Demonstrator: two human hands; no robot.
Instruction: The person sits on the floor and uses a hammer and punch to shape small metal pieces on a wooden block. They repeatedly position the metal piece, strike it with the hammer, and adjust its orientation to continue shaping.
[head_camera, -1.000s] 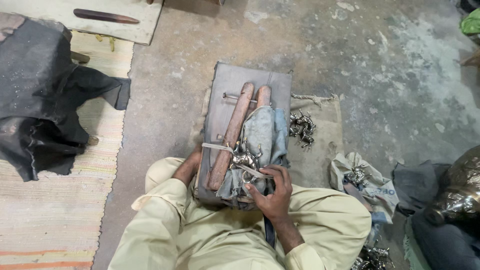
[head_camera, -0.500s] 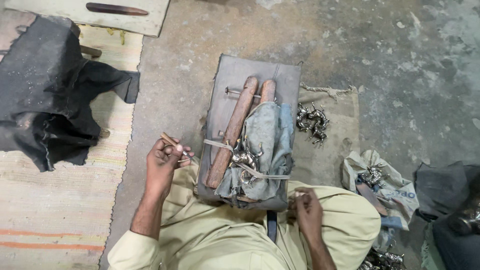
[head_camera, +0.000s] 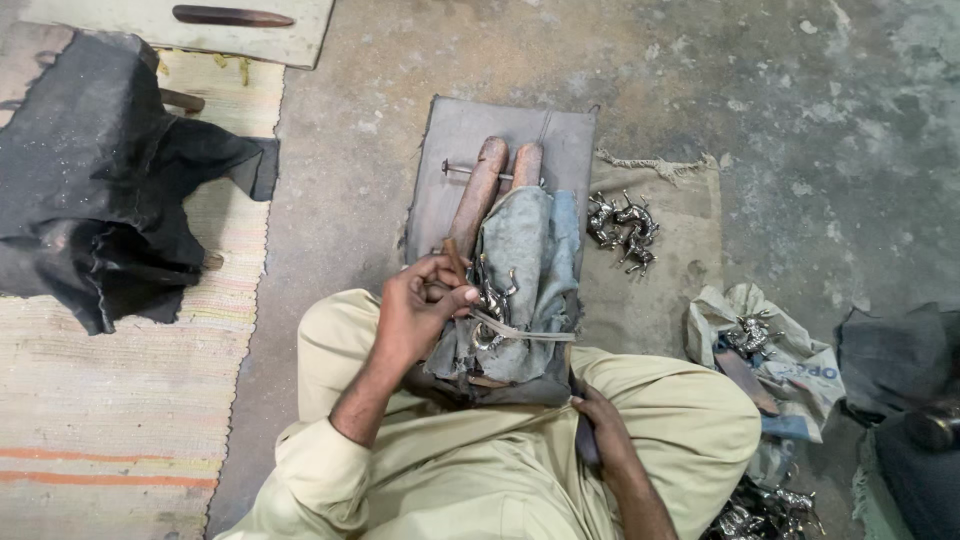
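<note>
Your left hand is curling its fingers around a thin stick and touching the small metal figure, which is lying strapped onto the grey cloth over the wooden clamp between your knees. Your right hand is pulling on the strap by your thigh, fingers closed as far as you can see. Further right, more metal figures are sitting on the mat.

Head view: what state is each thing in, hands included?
Left hand: fingers pinched on a small tool at the metal figure.
Right hand: on the lap, gripping a dark strap.
Metal figure: strapped down on the cloth.
Cloth: draped over two wooden rods.
Wooden rods: lying side by side on the grey board.
Loose figures: heaped on the mat.
Black cloth: crumpled.
</note>
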